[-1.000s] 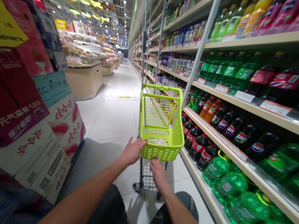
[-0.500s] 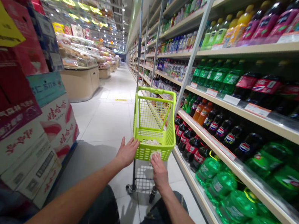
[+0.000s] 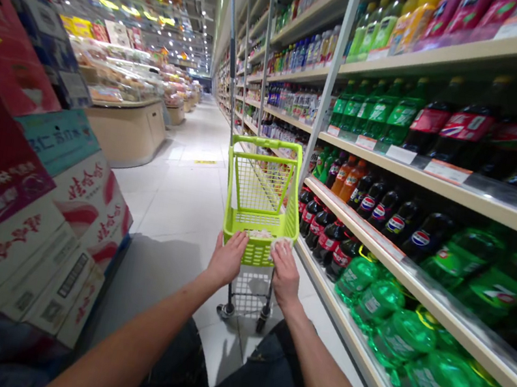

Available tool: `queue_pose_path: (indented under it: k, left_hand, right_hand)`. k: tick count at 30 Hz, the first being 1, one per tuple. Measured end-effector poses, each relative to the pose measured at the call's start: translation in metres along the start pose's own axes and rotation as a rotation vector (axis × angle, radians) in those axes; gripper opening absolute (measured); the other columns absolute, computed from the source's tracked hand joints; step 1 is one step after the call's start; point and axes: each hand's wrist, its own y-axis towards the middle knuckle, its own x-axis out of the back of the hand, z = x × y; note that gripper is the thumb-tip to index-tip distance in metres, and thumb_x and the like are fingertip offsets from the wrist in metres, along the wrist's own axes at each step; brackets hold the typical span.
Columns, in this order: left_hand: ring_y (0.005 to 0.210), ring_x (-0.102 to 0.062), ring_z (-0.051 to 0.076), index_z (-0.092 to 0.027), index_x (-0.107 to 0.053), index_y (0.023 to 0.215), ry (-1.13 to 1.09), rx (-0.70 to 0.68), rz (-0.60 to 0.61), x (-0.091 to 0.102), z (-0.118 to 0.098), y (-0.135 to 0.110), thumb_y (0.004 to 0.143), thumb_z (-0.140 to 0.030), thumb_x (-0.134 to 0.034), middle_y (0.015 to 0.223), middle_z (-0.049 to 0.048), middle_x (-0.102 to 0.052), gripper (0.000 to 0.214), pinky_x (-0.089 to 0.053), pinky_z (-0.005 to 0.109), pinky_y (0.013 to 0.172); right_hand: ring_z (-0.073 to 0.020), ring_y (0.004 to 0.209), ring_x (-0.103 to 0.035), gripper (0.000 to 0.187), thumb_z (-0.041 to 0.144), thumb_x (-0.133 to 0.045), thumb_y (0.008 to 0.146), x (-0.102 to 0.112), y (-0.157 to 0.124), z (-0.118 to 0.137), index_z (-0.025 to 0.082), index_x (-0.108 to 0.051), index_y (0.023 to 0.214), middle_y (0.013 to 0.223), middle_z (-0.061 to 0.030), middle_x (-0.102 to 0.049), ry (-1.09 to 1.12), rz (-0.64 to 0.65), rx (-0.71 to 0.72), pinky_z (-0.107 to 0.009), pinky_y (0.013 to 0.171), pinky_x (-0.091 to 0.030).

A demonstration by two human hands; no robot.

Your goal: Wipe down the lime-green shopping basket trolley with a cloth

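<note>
A small lime-green shopping cart (image 3: 261,223) stands in front of me, its basket's near end towards me. My left hand (image 3: 229,257) grips the basket's near left corner, fingers over the rim and thumb along the side. At the near right corner, my right hand (image 3: 285,276) presses a crumpled white cloth (image 3: 282,242) against the rim; its fingers partly cover the cloth. Something white and crumpled (image 3: 259,233) lies on the basket floor, too small to name. Below are a lower wire rack (image 3: 252,285) and dark wheels (image 3: 261,321).
Close on the right run shelves (image 3: 388,159) of soda bottles, with large green bottles (image 3: 405,342) at the bottom. Stacked drink cartons (image 3: 85,191) stand on the left. Beyond them is a display counter (image 3: 123,131). A tiled aisle (image 3: 185,188) stretches ahead between them.
Both hands have moved up to the basket's near rim. The right hand has carried the white cloth up from the basket's outer face. My left fingers now bend over the rim.
</note>
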Motion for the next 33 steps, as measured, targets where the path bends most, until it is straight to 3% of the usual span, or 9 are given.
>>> queue_pose_path:
  k: [2, 7, 11, 14, 18, 20, 26, 30, 33]
  left_hand:
    - [0.13, -0.02, 0.021, -0.012, -0.03, 0.131, 0.006, -0.001, 0.007, -0.003, -0.003, 0.0, 0.072, -0.003, -0.03, 0.141, 0.0087, -0.027, 0.059, -0.012, 0.052, 0.104]
    - [0.131, -0.018, 0.02, -0.012, -0.029, 0.132, 0.005, -0.005, 0.02, -0.008, -0.002, -0.002, 0.068, -0.001, -0.032, 0.141, 0.0075, -0.025, 0.064, -0.01, 0.051, 0.105]
    - [0.131, -0.017, 0.02, -0.013, -0.028, 0.132, -0.007, 0.018, 0.003, -0.011, -0.004, -0.002, 0.068, -0.003, -0.033, 0.142, 0.0076, -0.024, 0.065, -0.009, 0.052, 0.105]
    - [0.131, -0.016, 0.021, -0.012, -0.027, 0.133, -0.009, 0.037, -0.005, -0.014, -0.007, -0.003, 0.069, -0.006, -0.035, 0.142, 0.0087, -0.022, 0.065, -0.011, 0.052, 0.104]
    - [0.131, -0.017, 0.019, -0.014, -0.028, 0.132, -0.015, 0.023, -0.014, -0.014, -0.005, -0.004, 0.068, -0.005, -0.035, 0.142, 0.0068, -0.024, 0.066, -0.012, 0.051, 0.105]
    - [0.131, -0.018, 0.018, -0.014, -0.028, 0.132, -0.017, 0.011, -0.025, -0.013, 0.0, -0.003, 0.068, -0.005, -0.034, 0.142, 0.0064, -0.025, 0.065, -0.012, 0.05, 0.105]
    - [0.131, -0.016, 0.021, -0.011, -0.026, 0.133, 0.01, 0.125, -0.03, -0.013, 0.011, -0.003, 0.067, -0.005, -0.036, 0.142, 0.0096, -0.024, 0.066, -0.012, 0.053, 0.104]
    - [0.131, -0.016, 0.02, -0.01, -0.025, 0.133, 0.006, 0.105, -0.026, -0.015, 0.012, -0.005, 0.065, -0.004, -0.036, 0.142, 0.009, -0.024, 0.069, -0.012, 0.053, 0.104]
    - [0.131, -0.016, 0.019, -0.011, -0.025, 0.133, 0.017, 0.096, -0.05, -0.015, 0.014, -0.008, 0.066, -0.003, -0.034, 0.142, 0.0076, -0.023, 0.068, -0.01, 0.052, 0.104]
  right_hand:
    - [-0.0176, 0.126, -0.03, 0.042, 0.003, -0.032, 0.08, 0.0, 0.001, -0.005, 0.015, -0.058, 0.111, 0.12, -0.0086, -0.053, -0.019, -0.024, -0.027, -0.043, 0.103, -0.031]
    - [-0.0185, 0.119, -0.04, 0.038, 0.006, -0.034, 0.081, -0.001, -0.031, -0.019, 0.015, -0.061, 0.105, 0.112, -0.01, -0.058, -0.054, 0.048, -0.121, -0.041, 0.096, -0.04]
    - [-0.0182, 0.124, -0.032, 0.036, 0.01, -0.035, 0.083, 0.014, -0.011, -0.024, 0.016, -0.057, 0.111, 0.121, -0.0088, -0.052, -0.047, -0.074, -0.105, -0.044, 0.103, -0.03]
    - [-0.0183, 0.124, -0.032, 0.036, 0.011, -0.033, 0.083, 0.01, 0.002, -0.027, 0.016, -0.058, 0.109, 0.124, -0.0086, -0.049, -0.043, -0.14, -0.141, -0.044, 0.104, -0.029]
    - [-0.018, 0.117, -0.043, 0.037, 0.01, -0.032, 0.079, -0.006, -0.023, -0.029, 0.016, -0.063, 0.101, 0.12, -0.0092, -0.053, -0.063, -0.061, -0.263, -0.04, 0.095, -0.041]
    - [-0.0176, 0.117, -0.043, 0.037, 0.01, -0.034, 0.079, -0.003, -0.03, -0.029, 0.016, -0.062, 0.102, 0.121, -0.0087, -0.052, -0.062, -0.041, -0.261, -0.039, 0.096, -0.04]
    - [-0.0189, 0.124, -0.032, 0.034, 0.011, -0.035, 0.082, 0.016, 0.021, -0.014, 0.014, -0.061, 0.105, 0.13, -0.0103, -0.041, -0.068, -0.189, -0.154, -0.042, 0.102, -0.031]
    - [-0.0165, 0.124, -0.032, 0.038, 0.006, -0.033, 0.082, -0.013, 0.041, 0.016, 0.014, -0.06, 0.106, 0.122, -0.0097, -0.051, -0.015, -0.043, -0.037, -0.041, 0.103, -0.031]
    - [-0.016, 0.123, -0.034, 0.039, 0.004, -0.035, 0.079, -0.021, 0.045, 0.02, 0.015, -0.06, 0.107, 0.12, -0.0091, -0.052, -0.003, 0.105, 0.05, -0.038, 0.102, -0.033]
